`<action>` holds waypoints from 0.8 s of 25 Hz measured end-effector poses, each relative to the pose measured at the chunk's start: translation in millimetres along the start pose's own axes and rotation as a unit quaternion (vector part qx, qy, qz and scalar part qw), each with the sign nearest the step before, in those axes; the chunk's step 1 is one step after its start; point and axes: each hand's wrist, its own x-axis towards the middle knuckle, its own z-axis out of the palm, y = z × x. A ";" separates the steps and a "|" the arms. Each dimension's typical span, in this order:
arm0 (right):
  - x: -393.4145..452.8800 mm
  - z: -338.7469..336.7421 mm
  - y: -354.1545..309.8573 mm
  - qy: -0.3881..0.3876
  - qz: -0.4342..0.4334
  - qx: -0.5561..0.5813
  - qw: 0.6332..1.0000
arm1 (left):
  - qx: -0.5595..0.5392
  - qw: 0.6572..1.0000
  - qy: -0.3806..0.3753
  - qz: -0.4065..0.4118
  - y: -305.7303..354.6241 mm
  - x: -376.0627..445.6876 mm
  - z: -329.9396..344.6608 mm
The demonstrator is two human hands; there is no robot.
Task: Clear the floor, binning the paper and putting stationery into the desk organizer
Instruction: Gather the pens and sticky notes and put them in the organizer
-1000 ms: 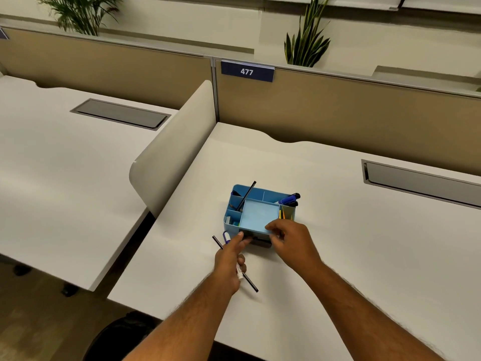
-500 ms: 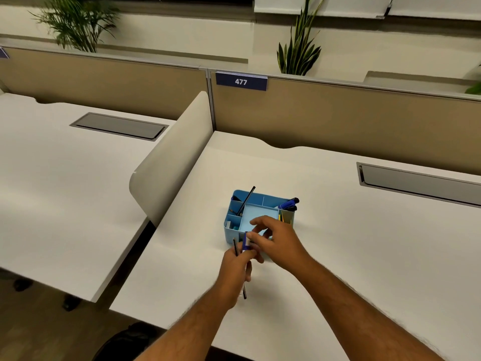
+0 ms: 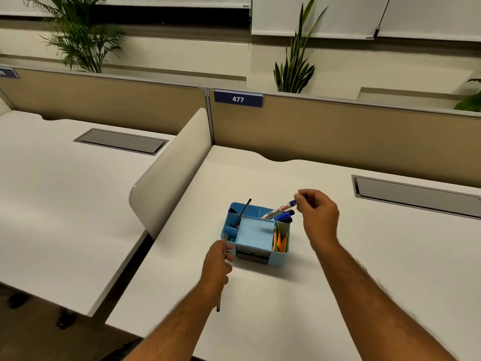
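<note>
A light blue desk organizer (image 3: 256,234) stands on the white desk (image 3: 364,269). My right hand (image 3: 318,216) holds a white marker with a blue cap (image 3: 279,211) slanted over the organizer's back right compartment, where dark blue markers (image 3: 285,217) lie. My left hand (image 3: 217,264) is at the organizer's front left corner, gripping a thin black pencil (image 3: 218,304) that points down past my wrist. A black pen (image 3: 243,213) leans in the back left compartment. Orange and yellow items (image 3: 279,242) fill the right compartment.
A curved white divider (image 3: 171,173) separates this desk from the neighbouring desk (image 3: 52,204) on the left. Tan partition panels (image 3: 338,136) with a "477" label (image 3: 238,99) run along the back. Grey cable hatches (image 3: 416,195) sit in both desks. Plants stand behind.
My right hand took the white marker from my left hand and lifted it up and right over the organizer's back right. My left hand stays at the front left corner with the pencil.
</note>
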 end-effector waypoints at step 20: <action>-43.3 54.6 -14.1 -0.305 -0.072 -0.132 0.940 | 0.186 0.951 -0.148 0.197 26.7 -5.6 23.5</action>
